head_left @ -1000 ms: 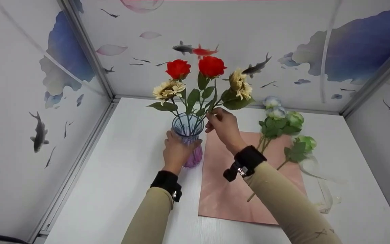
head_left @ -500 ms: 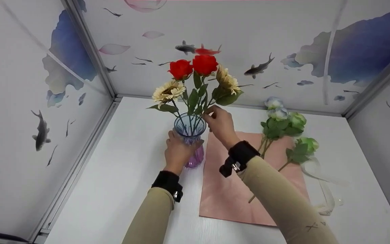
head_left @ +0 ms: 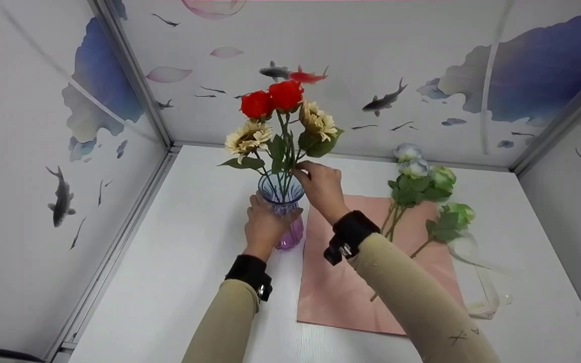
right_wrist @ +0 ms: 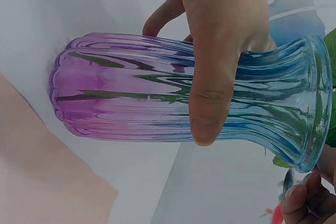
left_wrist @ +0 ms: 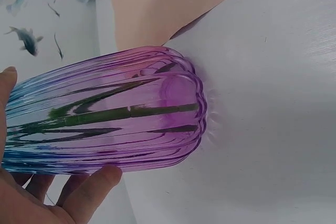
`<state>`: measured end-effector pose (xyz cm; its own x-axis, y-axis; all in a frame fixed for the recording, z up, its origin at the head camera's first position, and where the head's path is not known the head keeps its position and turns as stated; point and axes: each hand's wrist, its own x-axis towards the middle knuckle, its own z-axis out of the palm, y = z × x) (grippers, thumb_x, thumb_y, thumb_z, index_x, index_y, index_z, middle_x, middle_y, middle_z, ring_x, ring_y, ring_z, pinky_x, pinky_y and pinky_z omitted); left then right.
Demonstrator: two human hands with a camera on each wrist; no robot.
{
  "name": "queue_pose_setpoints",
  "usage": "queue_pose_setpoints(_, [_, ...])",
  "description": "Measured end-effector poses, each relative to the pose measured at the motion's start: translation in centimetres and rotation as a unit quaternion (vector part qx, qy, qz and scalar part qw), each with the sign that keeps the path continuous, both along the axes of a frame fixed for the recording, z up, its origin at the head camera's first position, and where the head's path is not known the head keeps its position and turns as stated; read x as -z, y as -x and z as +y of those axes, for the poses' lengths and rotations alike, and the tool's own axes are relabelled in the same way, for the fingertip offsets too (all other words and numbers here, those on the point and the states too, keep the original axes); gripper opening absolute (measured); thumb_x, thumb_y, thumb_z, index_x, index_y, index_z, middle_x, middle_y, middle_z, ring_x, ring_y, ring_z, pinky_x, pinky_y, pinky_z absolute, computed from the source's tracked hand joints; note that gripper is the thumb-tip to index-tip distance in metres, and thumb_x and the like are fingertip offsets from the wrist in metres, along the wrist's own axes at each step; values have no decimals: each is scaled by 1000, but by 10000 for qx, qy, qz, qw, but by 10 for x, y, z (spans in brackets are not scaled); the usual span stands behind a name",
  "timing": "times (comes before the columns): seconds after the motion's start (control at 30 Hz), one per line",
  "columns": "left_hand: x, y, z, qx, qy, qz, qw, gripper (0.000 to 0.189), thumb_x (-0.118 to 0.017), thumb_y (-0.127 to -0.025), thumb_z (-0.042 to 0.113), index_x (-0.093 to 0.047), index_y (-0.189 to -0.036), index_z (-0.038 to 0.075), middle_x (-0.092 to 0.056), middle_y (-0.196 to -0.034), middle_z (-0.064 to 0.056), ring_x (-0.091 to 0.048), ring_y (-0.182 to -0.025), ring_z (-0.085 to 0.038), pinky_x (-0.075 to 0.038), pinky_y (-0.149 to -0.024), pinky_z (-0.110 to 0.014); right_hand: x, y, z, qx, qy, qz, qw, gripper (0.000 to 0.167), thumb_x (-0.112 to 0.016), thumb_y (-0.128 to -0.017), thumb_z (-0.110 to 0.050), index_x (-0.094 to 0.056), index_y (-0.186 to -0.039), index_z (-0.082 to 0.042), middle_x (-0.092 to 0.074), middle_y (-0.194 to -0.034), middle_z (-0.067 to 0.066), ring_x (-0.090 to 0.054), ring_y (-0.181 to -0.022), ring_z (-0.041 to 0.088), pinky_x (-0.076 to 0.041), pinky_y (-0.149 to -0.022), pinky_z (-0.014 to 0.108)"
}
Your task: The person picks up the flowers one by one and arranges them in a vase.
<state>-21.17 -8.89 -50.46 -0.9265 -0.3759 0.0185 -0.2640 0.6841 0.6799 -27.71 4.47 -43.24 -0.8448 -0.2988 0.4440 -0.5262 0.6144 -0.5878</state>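
Observation:
My left hand [head_left: 266, 222] grips a ribbed glass vase [head_left: 290, 235], blue at the rim and purple at the base. In the right wrist view its thumb lies across the vase [right_wrist: 121, 85]. Green stems [left_wrist: 131, 113] show inside through the glass. Two red roses [head_left: 286, 96] and two cream sunflowers [head_left: 317, 121] rise from the mouth. My right hand [head_left: 322, 187] pinches the stem of the right sunflower just above the rim. In the right wrist view only curled fingertips of this hand [right_wrist: 310, 198] show, near the rim.
Right of the vase a pink sheet of paper [head_left: 341, 282] lies on the white table [head_left: 169, 242]. Blue and green artificial flowers [head_left: 414, 176] lie across its upper right. A pale ribbon [head_left: 489, 297] is beside the sheet. Printed wall panels [head_left: 321, 30] enclose the table.
My right hand has moved left toward the vase, bringing the right sunflower closer to the roses. The roses have shifted left too. My left hand stays on the vase.

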Motion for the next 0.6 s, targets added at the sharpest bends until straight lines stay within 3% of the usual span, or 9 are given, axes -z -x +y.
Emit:
queue_pose_setpoints(0.23, [0,-2,0,-34,-86,40,9999,117,-79,-75,66,-27,-153,-5,-45,-138,-19,-52,-125,-42,-53,-92,-61,7,1,16,-59,423,-837,9956,25,-62,-103,-21,-77,-110,-3,-76,-95,12,-61,-74,21,-49,-68,36])
queue_pose_setpoints(0.33, [0,-2,0,-25,-42,49,10000,118,-79,-75,66,-26,-153,-6,-45,-138,-20,-53,-125,-42,-53,-92,-62,11,1,27,-71,494,-1177,9918,30,-60,-104,-27,-76,-112,-3,-75,-92,11,-63,-71,18,-51,-65,32])
queue_pose_setpoints(0.6, [-2,-2,0,12,-214,-52,9998,117,-80,-76,65,-24,-154,-2,-43,-140,-20,-51,-128,-41,-52,-96,-61,34,0,78,-56,377,-1311,9906,27,-54,-107,-20,-72,-120,-6,-67,-77,8,-63,-63,17,-52,-61,31])
